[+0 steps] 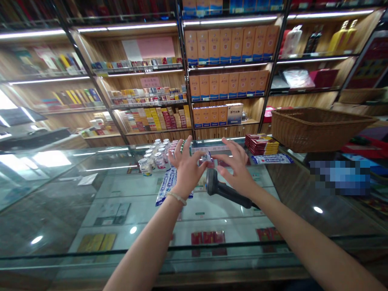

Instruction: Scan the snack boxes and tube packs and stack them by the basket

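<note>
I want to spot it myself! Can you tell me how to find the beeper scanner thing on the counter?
Look at the long glass counter in front of the shelves. Just below the right hand lies the scanner, flat on the glass. It is the only black thing there; the packets and little bottles beside it are pale.

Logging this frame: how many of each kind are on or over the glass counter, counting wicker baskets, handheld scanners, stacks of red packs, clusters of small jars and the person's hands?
Wicker basket: 1
Handheld scanner: 1
Stack of red packs: 1
Cluster of small jars: 1
Hands (left hand, right hand): 2
Total: 6
</note>
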Available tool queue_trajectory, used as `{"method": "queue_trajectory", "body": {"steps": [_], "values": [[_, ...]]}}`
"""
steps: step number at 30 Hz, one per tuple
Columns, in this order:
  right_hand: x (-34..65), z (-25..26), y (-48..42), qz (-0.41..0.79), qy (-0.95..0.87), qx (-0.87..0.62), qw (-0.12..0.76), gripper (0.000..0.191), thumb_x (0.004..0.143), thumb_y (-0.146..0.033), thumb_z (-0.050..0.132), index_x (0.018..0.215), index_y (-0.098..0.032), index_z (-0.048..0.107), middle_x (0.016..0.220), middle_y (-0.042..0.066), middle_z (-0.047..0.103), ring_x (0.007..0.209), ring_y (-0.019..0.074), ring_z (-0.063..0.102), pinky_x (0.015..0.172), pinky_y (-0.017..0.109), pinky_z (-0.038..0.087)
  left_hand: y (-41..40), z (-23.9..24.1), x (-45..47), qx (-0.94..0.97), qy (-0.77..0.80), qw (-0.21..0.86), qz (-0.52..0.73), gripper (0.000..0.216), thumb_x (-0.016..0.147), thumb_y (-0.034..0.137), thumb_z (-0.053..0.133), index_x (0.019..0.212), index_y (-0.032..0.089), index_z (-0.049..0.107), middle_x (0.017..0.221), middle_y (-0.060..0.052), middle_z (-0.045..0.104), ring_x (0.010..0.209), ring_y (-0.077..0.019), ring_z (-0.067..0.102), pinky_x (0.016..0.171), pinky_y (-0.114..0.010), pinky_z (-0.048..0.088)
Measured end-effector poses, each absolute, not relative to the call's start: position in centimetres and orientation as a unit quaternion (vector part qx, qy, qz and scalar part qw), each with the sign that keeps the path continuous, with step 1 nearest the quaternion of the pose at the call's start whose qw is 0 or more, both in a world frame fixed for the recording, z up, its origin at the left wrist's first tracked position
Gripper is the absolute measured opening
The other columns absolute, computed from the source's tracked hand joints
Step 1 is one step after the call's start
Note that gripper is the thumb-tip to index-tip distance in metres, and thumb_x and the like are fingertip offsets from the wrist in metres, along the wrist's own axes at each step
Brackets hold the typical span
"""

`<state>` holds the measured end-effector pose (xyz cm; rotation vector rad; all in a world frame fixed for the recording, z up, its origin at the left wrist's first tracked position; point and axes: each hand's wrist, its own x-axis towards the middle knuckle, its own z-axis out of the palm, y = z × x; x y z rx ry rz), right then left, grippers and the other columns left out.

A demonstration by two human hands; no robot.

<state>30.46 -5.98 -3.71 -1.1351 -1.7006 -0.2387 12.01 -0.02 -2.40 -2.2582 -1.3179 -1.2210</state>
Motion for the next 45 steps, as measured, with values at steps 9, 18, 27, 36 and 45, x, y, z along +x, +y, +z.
{"method": "queue_trajectory", "body": {"steps": [9,18,27,36,45], "values": [[33.7,-4.4,-3.7,-0.115,-0.642,-0.559,0.511,0.042,0.091,-0.037,0.064,0.133,-0.034,0.066,0.161,0.010,0.046,0.149,0.0363,0.040,0.117,0.061,0.036,1.3,-2.7,11.4,-0.779,-0.388,0.071,-0.488,0.034,0.084,0.057,0.081,0.103,0.029,0.082,0.176,-0.003,0.029,0.160,-0.0391,0.023,0.131,-0.063,0.018],[32.8,-5.5,-3.6,-0.123,-0.707,-0.558,0.416,0.040,0.086,-0.047,0.081,0.125,-0.038,0.074,0.172,0.008,0.029,0.159,0.0413,0.024,0.121,0.065,0.028,0.7,-3.0,11.7,-0.818,-0.341,0.045,-0.460,0.037,0.085,0.059,0.079,0.104,0.028,0.083,0.179,-0.002,0.017,0.163,-0.0388,0.013,0.132,-0.061,0.015],[32.2,-5.2,-3.6,-0.125,-0.694,-0.553,0.443,0.024,0.093,-0.052,0.073,0.108,-0.034,0.080,0.167,0.008,0.040,0.156,0.0399,0.030,0.119,0.065,0.028,0.5,-3.0,11.8,-0.825,-0.341,0.031,-0.450,0.036,0.084,0.059,0.080,0.102,0.028,0.083,0.179,-0.002,0.020,0.162,-0.0384,0.015,0.131,-0.062,0.014],[32.4,-5.3,-3.7,-0.108,-0.723,-0.537,0.421,0.029,0.086,-0.045,0.081,0.113,-0.034,0.079,0.168,0.008,0.041,0.157,0.0382,0.028,0.120,0.064,0.027,0.3,-2.4,11.9,-0.822,-0.361,0.036,-0.438,0.026,0.096,0.049,0.069,0.101,0.027,0.083,0.176,-0.004,0.030,0.162,-0.0378,0.017,0.130,-0.066,0.016],[33.5,-3.8,-4.0,-0.168,-0.657,-0.564,0.471,0.027,0.098,-0.039,0.063,0.122,-0.036,0.075,0.161,0.006,0.050,0.152,0.0351,0.036,0.120,0.062,0.029,0.7,-1.0,10.6,-0.783,-0.374,0.143,-0.476,0.023,0.102,0.036,0.056,0.096,0.027,0.077,0.174,0.000,0.035,0.162,-0.0361,0.022,0.129,-0.071,0.013]]}}
